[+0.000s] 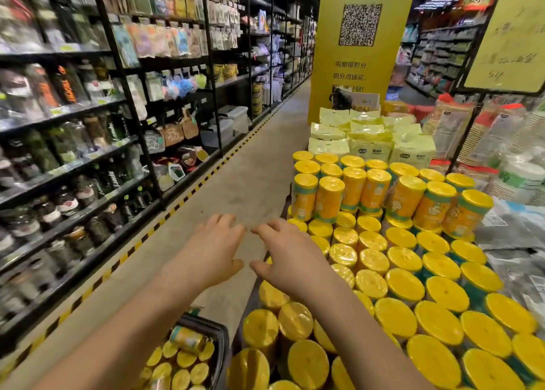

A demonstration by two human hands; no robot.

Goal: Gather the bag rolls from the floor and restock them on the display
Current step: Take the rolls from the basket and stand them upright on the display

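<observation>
Yellow bag rolls (404,283) stand upright in tight rows on the display at the right, with a second tier (374,192) stacked toward the back. A dark basket (222,345) on the floor at the bottom holds several more yellow rolls (182,360). My left hand (211,251) and my right hand (292,259) are stretched forward side by side over the aisle floor, just left of the display's edge. Both have relaxed, spread fingers and hold nothing.
Tall black shelves (126,100) of packaged goods line the left side, edged by a yellow-black floor stripe (177,206). Pale yellow packs (368,141) sit behind the rolls. A yellow pillar (359,50) stands at the aisle's far end. Stacked paper cups (472,130) fill the right.
</observation>
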